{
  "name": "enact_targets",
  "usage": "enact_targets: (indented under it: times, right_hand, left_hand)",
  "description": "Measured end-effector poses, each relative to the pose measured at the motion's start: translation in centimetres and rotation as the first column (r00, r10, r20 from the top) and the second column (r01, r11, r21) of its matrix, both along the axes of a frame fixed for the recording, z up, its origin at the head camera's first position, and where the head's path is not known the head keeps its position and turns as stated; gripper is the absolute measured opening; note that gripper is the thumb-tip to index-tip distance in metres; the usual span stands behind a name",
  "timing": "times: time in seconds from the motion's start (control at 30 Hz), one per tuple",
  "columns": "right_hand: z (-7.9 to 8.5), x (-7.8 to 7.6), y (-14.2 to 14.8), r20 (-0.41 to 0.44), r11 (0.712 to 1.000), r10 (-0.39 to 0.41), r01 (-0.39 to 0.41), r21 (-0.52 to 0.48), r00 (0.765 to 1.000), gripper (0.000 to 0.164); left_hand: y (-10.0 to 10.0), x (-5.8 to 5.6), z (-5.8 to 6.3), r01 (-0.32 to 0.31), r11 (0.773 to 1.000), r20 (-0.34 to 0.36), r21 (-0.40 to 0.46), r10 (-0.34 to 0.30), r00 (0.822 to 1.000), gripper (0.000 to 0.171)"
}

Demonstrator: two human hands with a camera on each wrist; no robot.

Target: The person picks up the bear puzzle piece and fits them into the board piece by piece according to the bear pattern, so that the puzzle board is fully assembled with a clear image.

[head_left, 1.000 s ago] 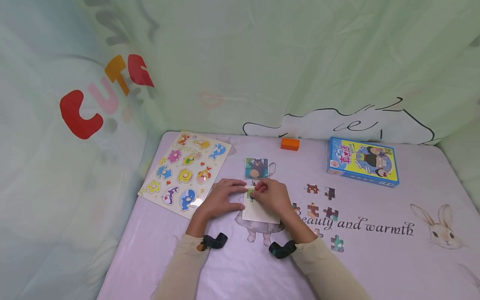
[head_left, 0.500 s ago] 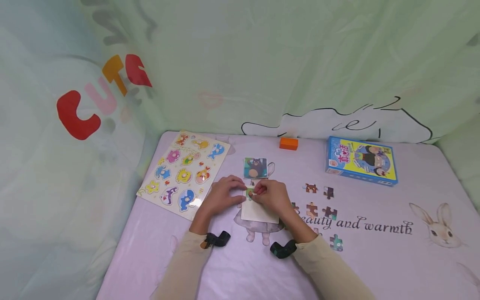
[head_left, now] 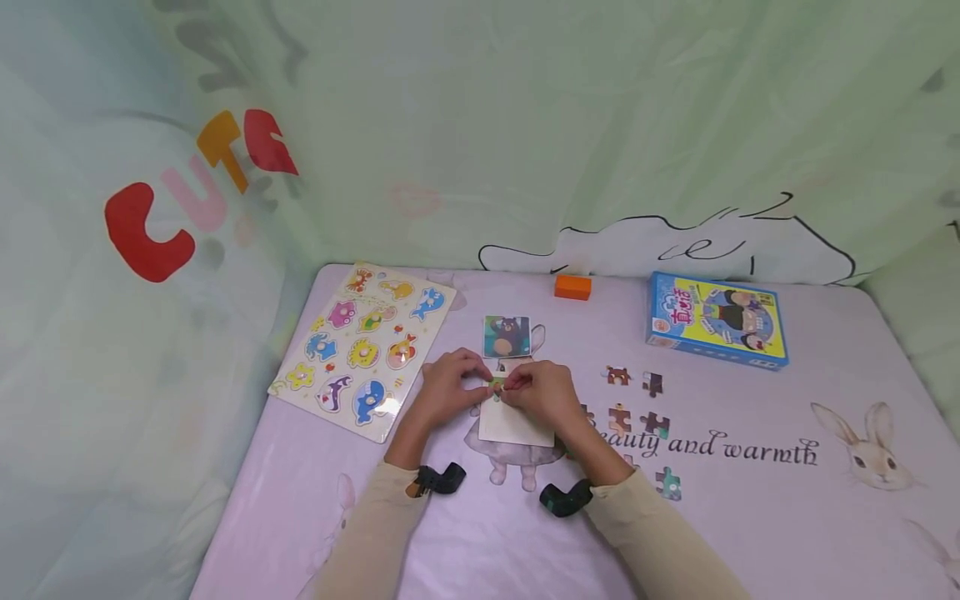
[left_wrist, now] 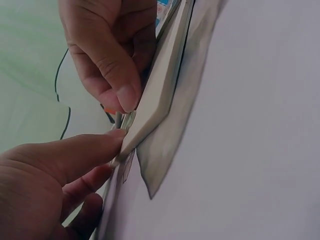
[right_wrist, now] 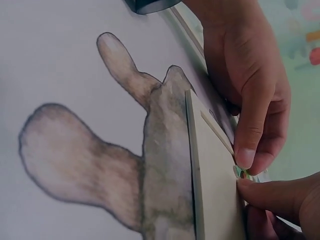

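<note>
A small cream puzzle board (head_left: 517,423) lies mid-table, with a green jigsaw piece (head_left: 498,382) in its upper left corner. My left hand (head_left: 452,385) grips that corner of the board, thumb near the piece and fingers along the outer edge. From the other side my right hand (head_left: 542,388) bends its thumb and forefinger down to the piece and pinches it. In the right wrist view both thumbs meet at the jigsaw piece (right_wrist: 240,173), which they mostly cover. Further loose jigsaw pieces (head_left: 619,418) lie to the right of my right hand.
Beyond the board is a bear picture card (head_left: 507,337). A sea-animal puzzle board (head_left: 367,350) lies at the left. An orange block (head_left: 573,287) and a blue-yellow box (head_left: 717,319) stand near the back edge, before the curtain (head_left: 570,142).
My left fingers have drawn in closer to the board's upper left corner. Both hands stay around the green jigsaw piece, now more covered. The view has shifted slightly.
</note>
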State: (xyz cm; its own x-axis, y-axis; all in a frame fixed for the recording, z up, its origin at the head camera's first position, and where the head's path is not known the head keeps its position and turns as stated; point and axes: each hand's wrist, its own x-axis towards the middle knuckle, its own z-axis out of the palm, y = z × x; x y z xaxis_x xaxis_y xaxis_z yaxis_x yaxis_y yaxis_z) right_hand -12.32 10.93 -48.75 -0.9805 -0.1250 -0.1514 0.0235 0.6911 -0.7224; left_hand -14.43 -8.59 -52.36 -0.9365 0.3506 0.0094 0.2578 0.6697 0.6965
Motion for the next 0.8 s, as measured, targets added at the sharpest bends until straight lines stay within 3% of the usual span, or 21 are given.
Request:
enact_targets:
  times: [0.8]
  right_hand:
    - [-0.26,0.01,0.01,-0.056,0.999,-0.02,0.021,0.031,0.998,0.013]
  left_hand:
    - [0.43,0.28,-0.07,-0.008,0.999,-0.036,-0.043,0.007,0.999,0.013]
